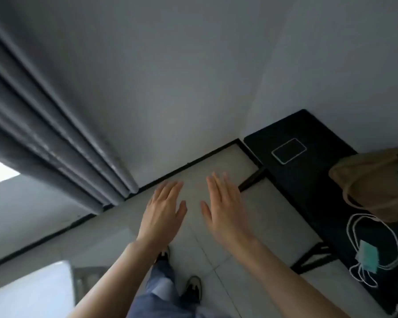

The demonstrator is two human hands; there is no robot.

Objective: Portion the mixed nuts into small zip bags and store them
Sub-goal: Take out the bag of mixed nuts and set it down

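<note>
Oddly, both bare forearms were stretched out in front of the person, reaching forward over the pale tiled floor (257, 210), backs of the hands up. The left hand (163, 211) was held flat, its fingers (170, 188) straight and lying close together, with the thumb set a little apart toward the middle; it held nothing and touched nothing. The right hand (226, 210) mirrored it just beside, apart from the left by a narrow gap, its fingers (216, 184) straight and only slightly fanned, thumb angled inward, likewise holding nothing. Both hovered in the air, level with each other, palms down toward the floor. Below them I could see blue jeans (159, 292) and two dark shoes (193, 288) standing on the tiles. To the right stood a black table (308, 180) against the wall, well apart from the hands. On it lay a dark phone (288, 150) with a light rim, a tan bag (372, 184) at the right edge, and nearer the person a coiled white cable (375, 244) around a small teal object (367, 258), too blurred to name. Grey curtains (55, 143) hung at the left, down to a dark skirting line. As for the nuts and the zip bags, I could not see them anywhere; whether they were inside the tan bag I could not tell.
</note>
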